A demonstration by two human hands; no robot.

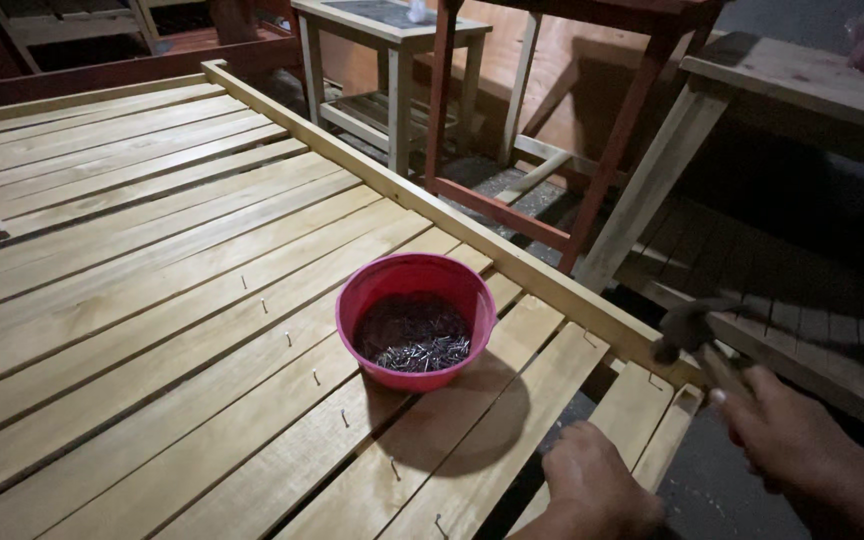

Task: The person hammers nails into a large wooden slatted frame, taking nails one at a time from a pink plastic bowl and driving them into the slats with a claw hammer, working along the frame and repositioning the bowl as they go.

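- My right hand (787, 435) is at the lower right of the view, closed around the handle of a hammer (697, 335).
- The hammer head is dark and a little blurred; it is above the outer end of the side rail (452, 215), near the corner of the slatted wooden frame (152, 260). I cannot tell if it touches the wood.
- My left hand (597, 485) is at the bottom edge, just beside the last slats near that same corner. The fingers are curled downward, and I cannot tell if they pinch anything; the tips are hidden from me.
- A round red bowl (415, 320) stands on the slats, a bit left of both hands and apart from them. It makes a dark shadow toward my left hand.
- Inside the bowl lies a heap of thin metal nails (422, 352), collected at the side nearer to me.
- A row of small nails (316, 378) stands partly driven in the slats, running diagonally from the middle of the frame to the bottom edge.
- Behind the frame I see a pale wooden stool (392, 60) and a red-painted wooden stand (592, 150) on the floor.
- At the right is a second wooden bench (802, 75), mostly in shadow.
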